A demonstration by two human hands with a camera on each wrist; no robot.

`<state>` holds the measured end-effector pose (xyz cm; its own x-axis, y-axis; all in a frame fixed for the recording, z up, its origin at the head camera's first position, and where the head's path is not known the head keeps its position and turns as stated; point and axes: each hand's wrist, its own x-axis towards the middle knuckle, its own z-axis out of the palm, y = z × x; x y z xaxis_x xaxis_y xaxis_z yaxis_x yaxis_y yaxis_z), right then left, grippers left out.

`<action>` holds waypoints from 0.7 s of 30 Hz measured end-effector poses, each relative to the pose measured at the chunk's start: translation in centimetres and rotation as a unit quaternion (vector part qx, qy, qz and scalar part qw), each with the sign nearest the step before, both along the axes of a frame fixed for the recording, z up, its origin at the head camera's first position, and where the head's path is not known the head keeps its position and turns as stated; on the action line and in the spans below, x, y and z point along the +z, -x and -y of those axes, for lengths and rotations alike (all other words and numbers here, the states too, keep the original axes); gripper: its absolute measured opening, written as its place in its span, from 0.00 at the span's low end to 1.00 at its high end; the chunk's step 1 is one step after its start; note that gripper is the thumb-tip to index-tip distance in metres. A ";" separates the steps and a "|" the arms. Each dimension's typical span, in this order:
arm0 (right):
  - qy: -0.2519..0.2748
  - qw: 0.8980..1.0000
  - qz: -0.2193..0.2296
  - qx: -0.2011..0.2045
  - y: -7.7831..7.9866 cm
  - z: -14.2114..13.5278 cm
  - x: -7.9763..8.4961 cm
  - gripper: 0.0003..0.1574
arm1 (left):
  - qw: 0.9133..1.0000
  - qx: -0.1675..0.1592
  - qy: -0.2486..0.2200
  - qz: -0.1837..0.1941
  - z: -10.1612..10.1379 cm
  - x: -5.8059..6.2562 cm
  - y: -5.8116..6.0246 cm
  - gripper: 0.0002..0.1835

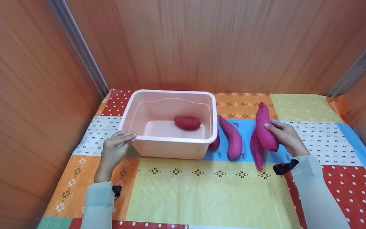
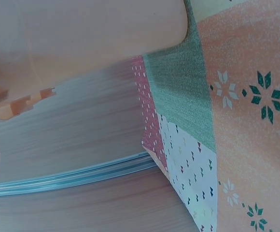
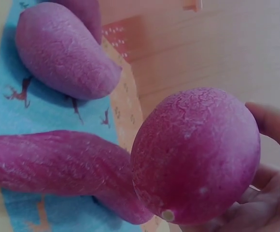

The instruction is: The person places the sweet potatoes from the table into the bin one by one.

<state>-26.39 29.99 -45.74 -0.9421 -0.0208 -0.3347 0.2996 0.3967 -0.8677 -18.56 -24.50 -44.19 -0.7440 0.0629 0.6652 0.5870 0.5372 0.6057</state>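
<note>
A pale peach plastic basin [image 1: 170,148] stands on the patchwork cloth. My left hand [image 1: 115,149] grips its rim at the near left corner; in the left wrist view the basin wall [image 2: 87,34] fills the upper left. A reddish sweet potato [image 1: 187,123] lies inside the basin. To the right, my right hand [image 1: 286,135] holds a thick pink sweet potato [image 1: 265,128], thumb on top, its rounded end toward the right wrist camera. Beneath it lies a slimmer, ridged sweet potato [image 1: 257,151], partly covered. A curved sweet potato [image 1: 232,138] rests between that one and the basin.
Another sweet potato [image 1: 214,143] lies against the basin's right side, mostly hidden by it. Wood-grain panels [image 1: 195,44] enclose the back and sides, with metal strips [image 1: 81,47] at the corners. The patchwork cloth [image 1: 208,194] covers the table.
</note>
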 end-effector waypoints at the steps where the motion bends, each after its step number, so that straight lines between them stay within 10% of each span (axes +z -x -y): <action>1: 0.001 1.000 -0.003 0.002 0.1 0.1 0.1 0.56 | 1.000 0.001 0.000 0.000 0.1 -0.1 0.1 0.12; 9: 0.016 1.000 -0.021 0.010 0.9 1.3 1.0 0.53 | 1.000 0.003 -0.008 0.003 1.3 -2.4 1.6 0.12; 21: -0.002 0.999 -0.026 0.035 1.9 2.7 2.4 0.54 | 1.000 -0.022 -0.021 -0.002 1.6 -2.7 1.8 0.13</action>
<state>-28.25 27.28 -43.31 -0.9542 -0.0861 -0.2864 0.2264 0.4178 -0.8799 -20.36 -26.12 -46.90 -0.7388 0.0680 0.6705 0.6116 0.4856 0.6247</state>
